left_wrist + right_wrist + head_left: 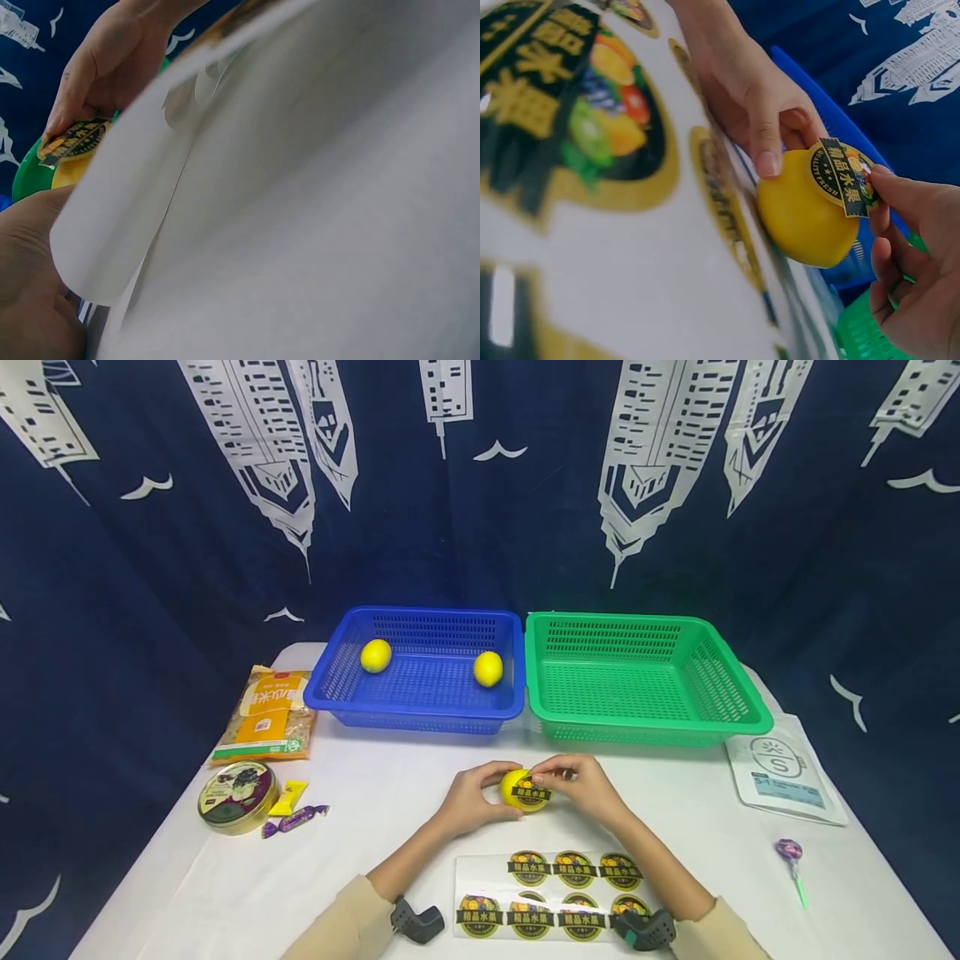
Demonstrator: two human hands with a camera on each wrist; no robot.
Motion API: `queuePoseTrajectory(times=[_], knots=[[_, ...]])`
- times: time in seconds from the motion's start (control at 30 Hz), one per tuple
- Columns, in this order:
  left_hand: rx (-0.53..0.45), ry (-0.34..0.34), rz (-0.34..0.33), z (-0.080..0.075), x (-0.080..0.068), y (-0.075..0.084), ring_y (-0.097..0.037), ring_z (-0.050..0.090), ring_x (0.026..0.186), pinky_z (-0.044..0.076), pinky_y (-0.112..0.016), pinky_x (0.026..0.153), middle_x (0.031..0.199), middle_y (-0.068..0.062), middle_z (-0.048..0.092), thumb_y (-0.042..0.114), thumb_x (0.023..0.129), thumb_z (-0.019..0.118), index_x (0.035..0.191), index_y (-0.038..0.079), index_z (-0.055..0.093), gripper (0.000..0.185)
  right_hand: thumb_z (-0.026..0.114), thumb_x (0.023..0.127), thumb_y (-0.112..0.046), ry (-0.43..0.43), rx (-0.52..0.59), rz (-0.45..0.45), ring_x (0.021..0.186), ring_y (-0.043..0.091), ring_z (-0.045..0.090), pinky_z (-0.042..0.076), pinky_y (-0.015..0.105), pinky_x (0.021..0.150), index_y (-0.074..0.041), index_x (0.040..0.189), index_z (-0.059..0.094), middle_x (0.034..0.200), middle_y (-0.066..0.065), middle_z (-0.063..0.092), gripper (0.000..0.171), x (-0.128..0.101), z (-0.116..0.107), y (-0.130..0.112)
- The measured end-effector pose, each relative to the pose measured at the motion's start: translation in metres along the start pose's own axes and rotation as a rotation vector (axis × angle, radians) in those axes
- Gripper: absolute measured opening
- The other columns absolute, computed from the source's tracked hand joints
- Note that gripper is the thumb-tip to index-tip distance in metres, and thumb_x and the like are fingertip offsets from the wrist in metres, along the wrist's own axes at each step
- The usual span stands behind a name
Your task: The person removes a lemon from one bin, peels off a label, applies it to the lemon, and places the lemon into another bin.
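Note:
A yellow lemon [512, 783] is held between the thumb and fingers of my left hand [471, 799] above the white table. My right hand [583, 787] pinches the edge of a round black-and-gold fruit sticker [531, 791] lying against the lemon's side. In the right wrist view, the sticker [838, 178] touches the lemon [802, 217] while its outer edge stays between the right thumb and finger. A sheet of several matching stickers [480, 870] lies below the hands. White paper blocks much of the left wrist view.
Behind the hands stand a blue basket [420, 720] with two lemons and a green basket [645, 728]. At left are a grain bag [266, 714], a round tin [238, 795] and wrapped candies [296, 820]. A white pouch [783, 768] and a lollipop [789, 850] lie at right.

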State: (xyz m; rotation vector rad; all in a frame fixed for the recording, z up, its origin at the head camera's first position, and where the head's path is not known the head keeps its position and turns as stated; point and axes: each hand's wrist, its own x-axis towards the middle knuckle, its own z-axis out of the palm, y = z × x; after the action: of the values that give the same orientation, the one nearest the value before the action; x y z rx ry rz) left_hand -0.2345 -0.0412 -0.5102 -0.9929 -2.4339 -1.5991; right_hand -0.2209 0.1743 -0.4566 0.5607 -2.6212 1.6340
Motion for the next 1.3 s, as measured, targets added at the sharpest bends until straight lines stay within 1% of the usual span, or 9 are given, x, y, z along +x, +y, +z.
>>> queuePoseTrajectory(times=[0.3, 0.43, 0.63, 0.73, 0.83, 0.9, 1.0, 1.13, 1.3], knots=[[-0.004, 0.011, -0.01, 0.0, -0.001, 0.003, -0.017, 0.059, 0.105, 0.045, -0.026, 0.093, 0.12, -0.002, 0.06, 0.022, 0.063, 0.085, 0.121, 0.013, 0.058, 0.065, 0.072, 0.078, -0.033, 0.118, -0.087, -0.016, 0.07, 0.014, 0.05, 0.042, 0.025, 0.063, -0.022, 0.086, 0.073, 0.076, -0.01, 0.063, 0.014, -0.003, 0.012, 0.009], [-0.027, 0.015, -0.009, -0.001, -0.001, 0.003, -0.019, 0.059, 0.105, 0.045, -0.03, 0.094, 0.12, -0.001, 0.06, 0.02, 0.063, 0.085, 0.121, 0.013, 0.058, 0.065, 0.071, 0.079, -0.032, 0.142, -0.09, -0.04, 0.07, 0.015, 0.049, 0.041, 0.026, 0.064, -0.023, 0.086, 0.072, 0.076, -0.012, 0.064, 0.012, -0.004, 0.015, 0.01], [-0.005, 0.012, -0.016, -0.001, -0.001, 0.002, -0.014, 0.058, 0.107, 0.044, -0.024, 0.094, 0.12, -0.001, 0.061, 0.021, 0.063, 0.085, 0.121, 0.013, 0.058, 0.065, 0.069, 0.082, -0.027, 0.097, -0.025, -0.028, 0.076, 0.013, 0.052, 0.043, 0.027, 0.07, -0.017, 0.089, 0.072, 0.083, -0.008, 0.067, 0.013, -0.003, 0.013, 0.009], [-0.01, 0.014, -0.002, -0.004, -0.001, 0.012, -0.017, 0.059, 0.107, 0.045, -0.025, 0.094, 0.119, -0.005, 0.061, 0.016, 0.064, 0.085, 0.121, 0.009, 0.058, 0.064, 0.067, 0.085, -0.018, 0.059, 0.014, -0.01, 0.081, 0.014, 0.055, 0.044, 0.031, 0.076, -0.008, 0.092, 0.071, 0.089, 0.0, 0.069, 0.013, -0.005, 0.01, -0.004], [-0.009, 0.012, -0.008, -0.004, -0.002, 0.011, -0.015, 0.058, 0.107, 0.044, -0.025, 0.094, 0.119, -0.004, 0.061, 0.016, 0.063, 0.085, 0.121, 0.01, 0.058, 0.064, 0.065, 0.086, -0.012, 0.036, 0.026, 0.01, 0.082, 0.017, 0.056, 0.044, 0.035, 0.078, -0.004, 0.094, 0.07, 0.092, 0.006, 0.069, 0.012, -0.005, 0.009, -0.01], [-0.005, 0.006, -0.018, -0.004, -0.001, 0.011, -0.016, 0.058, 0.107, 0.044, -0.026, 0.095, 0.12, -0.005, 0.061, 0.015, 0.063, 0.085, 0.121, 0.01, 0.058, 0.064, 0.065, 0.086, -0.013, 0.032, 0.022, 0.015, 0.082, 0.017, 0.056, 0.043, 0.035, 0.079, -0.004, 0.094, 0.07, 0.093, 0.006, 0.069, 0.013, -0.004, 0.009, -0.007], [0.005, 0.007, -0.007, -0.001, -0.001, 0.0, -0.011, 0.057, 0.108, 0.043, -0.022, 0.095, 0.12, -0.002, 0.06, 0.02, 0.063, 0.085, 0.122, 0.014, 0.057, 0.066, 0.066, 0.085, -0.021, 0.044, 0.012, 0.005, 0.083, 0.015, 0.056, 0.043, 0.034, 0.078, -0.009, 0.094, 0.071, 0.092, 0.0, 0.069, 0.015, -0.001, 0.011, 0.008], [0.003, 0.009, 0.007, -0.001, -0.002, 0.0, -0.013, 0.058, 0.108, 0.044, -0.023, 0.094, 0.12, -0.002, 0.061, 0.019, 0.063, 0.085, 0.122, 0.013, 0.057, 0.066, 0.068, 0.083, -0.029, 0.094, -0.039, -0.055, 0.078, 0.014, 0.053, 0.044, 0.034, 0.073, -0.017, 0.091, 0.072, 0.085, -0.008, 0.067, 0.014, -0.002, 0.014, 0.011], [-0.001, 0.009, 0.01, 0.0, -0.001, -0.001, -0.013, 0.058, 0.107, 0.044, -0.023, 0.094, 0.12, -0.003, 0.061, 0.019, 0.064, 0.085, 0.122, 0.012, 0.057, 0.065, 0.072, 0.08, -0.026, 0.211, -0.191, -0.231, 0.072, 0.014, 0.049, 0.038, 0.031, 0.068, -0.021, 0.088, 0.071, 0.077, -0.016, 0.062, 0.009, -0.004, 0.02, 0.015]])
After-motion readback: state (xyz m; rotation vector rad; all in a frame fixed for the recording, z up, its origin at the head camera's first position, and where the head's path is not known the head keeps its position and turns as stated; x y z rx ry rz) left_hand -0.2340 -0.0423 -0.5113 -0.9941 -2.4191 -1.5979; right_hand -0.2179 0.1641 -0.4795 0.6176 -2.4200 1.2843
